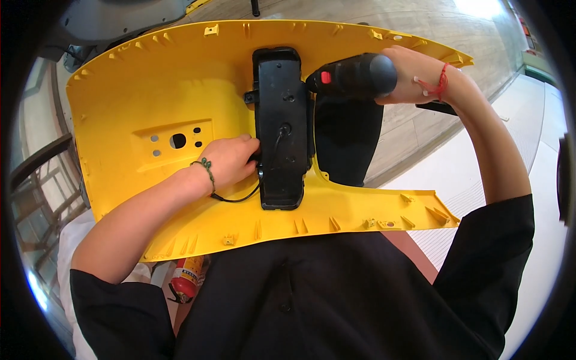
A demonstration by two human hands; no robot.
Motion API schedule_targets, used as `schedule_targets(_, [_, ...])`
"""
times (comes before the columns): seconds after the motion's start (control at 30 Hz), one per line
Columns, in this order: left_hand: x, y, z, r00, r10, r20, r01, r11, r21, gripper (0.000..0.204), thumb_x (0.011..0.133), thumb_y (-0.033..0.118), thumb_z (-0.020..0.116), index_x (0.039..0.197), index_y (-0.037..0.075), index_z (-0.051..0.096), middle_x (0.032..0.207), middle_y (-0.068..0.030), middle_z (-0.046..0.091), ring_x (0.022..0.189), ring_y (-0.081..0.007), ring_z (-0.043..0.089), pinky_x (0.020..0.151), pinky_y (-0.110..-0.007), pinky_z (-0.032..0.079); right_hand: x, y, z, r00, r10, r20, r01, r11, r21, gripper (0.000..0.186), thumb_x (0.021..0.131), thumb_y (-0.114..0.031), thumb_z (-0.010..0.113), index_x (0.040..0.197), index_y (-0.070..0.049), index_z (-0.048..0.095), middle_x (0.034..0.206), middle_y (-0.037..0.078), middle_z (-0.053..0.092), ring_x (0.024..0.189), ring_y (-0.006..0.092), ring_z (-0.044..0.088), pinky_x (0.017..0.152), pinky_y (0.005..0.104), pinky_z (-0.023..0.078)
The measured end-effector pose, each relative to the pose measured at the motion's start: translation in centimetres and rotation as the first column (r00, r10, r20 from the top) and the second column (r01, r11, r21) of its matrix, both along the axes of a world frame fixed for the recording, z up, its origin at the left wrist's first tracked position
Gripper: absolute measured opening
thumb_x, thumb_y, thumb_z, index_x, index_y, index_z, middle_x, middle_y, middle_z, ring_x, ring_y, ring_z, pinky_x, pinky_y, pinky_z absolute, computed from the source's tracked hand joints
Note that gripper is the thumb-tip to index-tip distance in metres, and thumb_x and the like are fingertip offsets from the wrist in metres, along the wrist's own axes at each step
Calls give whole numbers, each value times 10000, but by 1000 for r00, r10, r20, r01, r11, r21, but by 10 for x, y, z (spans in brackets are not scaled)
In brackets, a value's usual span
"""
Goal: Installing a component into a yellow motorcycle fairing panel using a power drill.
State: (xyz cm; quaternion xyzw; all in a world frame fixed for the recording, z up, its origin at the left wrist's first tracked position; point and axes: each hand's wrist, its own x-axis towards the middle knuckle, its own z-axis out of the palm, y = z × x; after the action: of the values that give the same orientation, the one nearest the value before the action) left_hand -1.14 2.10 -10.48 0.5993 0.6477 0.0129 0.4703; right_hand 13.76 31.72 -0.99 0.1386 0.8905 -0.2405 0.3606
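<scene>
Across my lap lies a large yellow plastic panel [120, 114], its ribbed inner side up. A long black housing [277, 120] sits upright over its middle, with a short cable at its centre. My right hand [408, 75] is closed round a black power drill [354, 75] with a red button. The drill's front end meets the right edge of the housing; its tip is hidden. At the housing's left edge my left hand [231, 161] presses with bent fingers, the fingertips partly hidden. A thin black cable [240, 198] loops below that hand.
A red fire extinguisher [185, 279] is below the panel at lower left. Grey machine parts [120, 18] stand at the far left. Wood-look floor [414, 138] shows beyond the panel, and a white ribbed surface [510, 156] lies at the right.
</scene>
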Motion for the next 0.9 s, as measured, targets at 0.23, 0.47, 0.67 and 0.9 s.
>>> schedule_targets(0.23, [-1, 0, -2, 1000, 1, 31, -2, 1000, 32, 206, 813, 185, 580, 954, 36, 567, 934, -152, 589, 864, -336, 592, 753, -405, 485, -30, -17, 25, 913, -305, 271, 328, 944, -41, 289, 695, -193, 636, 938, -44, 591, 636, 85, 557, 501, 172, 535, 467, 282, 458])
schedule_targets(0.47, [-2, -1, -1, 999, 13, 52, -14, 1000, 20, 219, 808, 176, 585, 976, 35, 576, 921, -160, 586, 859, -341, 586, 753, -397, 480, -21, -31, 21, 777, -518, 357, 592, 795, -133, 249, 695, -197, 616, 877, -29, 586, 663, 72, 549, 499, 160, 529, 505, 274, 478])
schedule_targets(0.67, [-3, 0, 0, 998, 9, 55, -12, 999, 50, 197, 802, 166, 583, 934, 21, 566, 899, -164, 579, 833, -346, 582, 741, -398, 479, -23, -45, 25, 553, -703, 447, 825, 539, -172, 201, 735, -170, 602, 862, -17, 575, 672, 70, 550, 533, 155, 567, 509, 278, 506])
schedule_targets(0.9, [-2, 0, 0, 998, -7, 66, 2, 997, 73, 196, 802, 161, 582, 926, 11, 563, 885, -172, 573, 828, -352, 579, 732, -401, 475, -24, -56, 33, 485, -767, 419, 874, 431, -223, 246, 751, -218, 616, 853, -1, 562, 661, 54, 544, 500, 123, 565, 477, 241, 489])
